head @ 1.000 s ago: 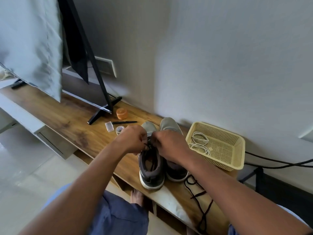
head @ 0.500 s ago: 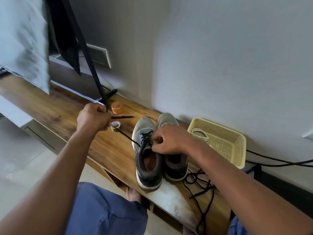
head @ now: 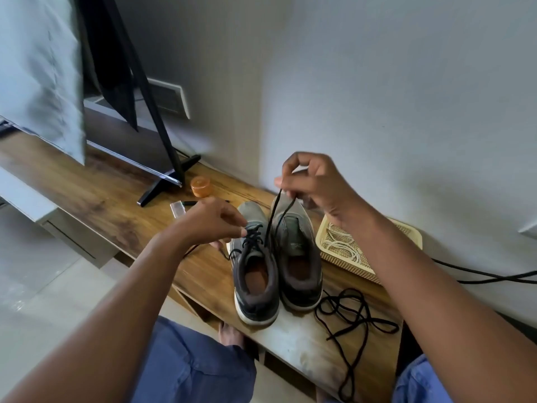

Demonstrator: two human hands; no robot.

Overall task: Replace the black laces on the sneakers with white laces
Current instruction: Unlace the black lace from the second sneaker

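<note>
Both hands are busy over the left sneaker [head: 255, 274]: the right hand [head: 316, 184] pinches a black lace [head: 274, 213] and holds it taut above the shoe, while the left hand [head: 209, 221] seems to pinch the lacing at the eyelets, though its fingertips are hard to make out. Just beside stands the right sneaker [head: 299, 257]. White laces [head: 343, 245] lie in the yellow basket [head: 406, 231], and a loose black lace [head: 351, 312] sprawls on the wooden bench [head: 96, 205].
</note>
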